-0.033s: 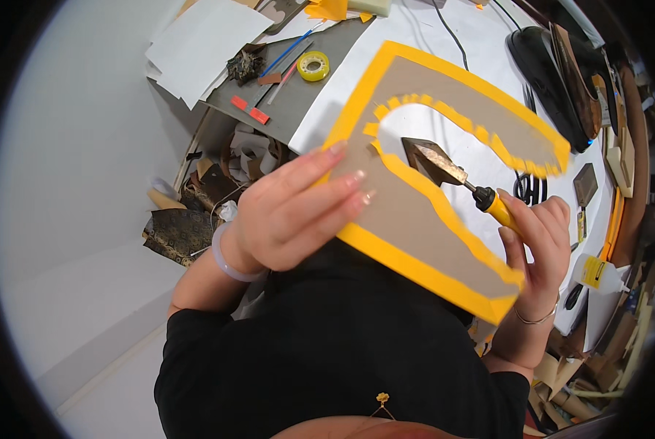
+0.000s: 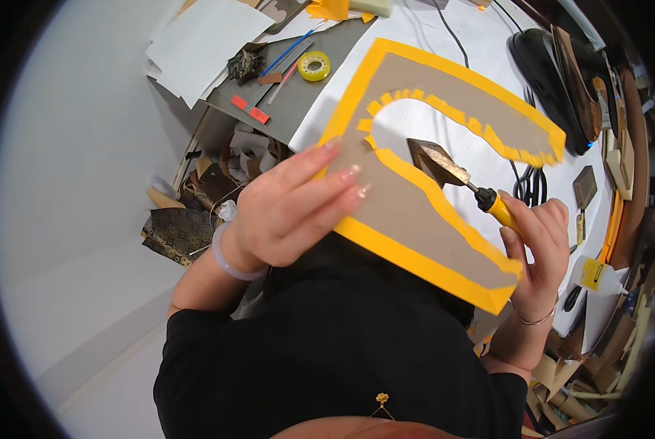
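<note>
My left hand (image 2: 302, 201) holds a flat grey-beige panel (image 2: 415, 219) by its left side, with the fingers on top. Folded yellow material borders the panel, and a long curved opening runs into it from the right. Small snipped yellow tabs (image 2: 408, 95) line the opening's rounded end. My right hand (image 2: 536, 245) grips the yellow handle of a trowel-like hand iron (image 2: 439, 162). Its flat, pointed, brown-stained metal head shows within the opening; whether it touches the panel's edge I cannot tell.
Behind the panel lies a white-covered table (image 2: 415, 40). A grey mat (image 2: 320, 95) carries yellow tape (image 2: 313, 66) and a red-ended ruler (image 2: 250, 109). To the right are black scissors (image 2: 534, 186), a whetstone-like grey block (image 2: 584, 187), a white bottle (image 2: 597, 275) and a black case (image 2: 547, 80). Scraps (image 2: 174, 234) lie lower left.
The panel has shifted slightly left and up in my left hand. The iron's head sits a little farther right, and more of the scissors shows.
</note>
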Available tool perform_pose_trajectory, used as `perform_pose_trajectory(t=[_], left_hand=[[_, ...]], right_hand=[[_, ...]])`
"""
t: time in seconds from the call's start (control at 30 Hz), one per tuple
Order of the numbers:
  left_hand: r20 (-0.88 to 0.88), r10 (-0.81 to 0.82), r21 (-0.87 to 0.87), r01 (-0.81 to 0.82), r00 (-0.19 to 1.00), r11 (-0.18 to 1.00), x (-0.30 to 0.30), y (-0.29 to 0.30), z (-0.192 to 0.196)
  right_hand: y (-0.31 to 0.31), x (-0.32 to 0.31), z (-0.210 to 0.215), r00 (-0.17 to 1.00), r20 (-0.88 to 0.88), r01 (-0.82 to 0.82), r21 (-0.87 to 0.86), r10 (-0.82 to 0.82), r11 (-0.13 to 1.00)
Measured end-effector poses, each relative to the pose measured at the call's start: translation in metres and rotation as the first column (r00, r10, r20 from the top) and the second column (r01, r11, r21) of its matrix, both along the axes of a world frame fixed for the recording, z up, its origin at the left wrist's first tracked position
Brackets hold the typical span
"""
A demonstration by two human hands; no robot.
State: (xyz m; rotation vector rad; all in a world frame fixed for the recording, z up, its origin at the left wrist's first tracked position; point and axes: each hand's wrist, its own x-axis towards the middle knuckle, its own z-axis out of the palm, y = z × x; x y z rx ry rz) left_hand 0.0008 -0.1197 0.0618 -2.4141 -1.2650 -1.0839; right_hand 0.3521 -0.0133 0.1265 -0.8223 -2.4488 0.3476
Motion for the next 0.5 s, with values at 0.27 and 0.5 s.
perform_pose_trajectory(t=[0.27, 0.5], left_hand=[[-0.006, 0.218, -0.142, -0.217, 0.976, 0.966, -0.002, 0.006, -0.065], [-0.017, 0.198, -0.34, -0.192, 0.98, 0.921, -0.001, 0.004, -0.102]], right_hand=[[0.019, 0.019, -0.005, 0.969, 0.212, 0.144, -0.051, -0.13, 0.988], [0.047, 0.027, -0.002, 0.937, 0.327, 0.137, -0.008, -0.127, 0.991]])
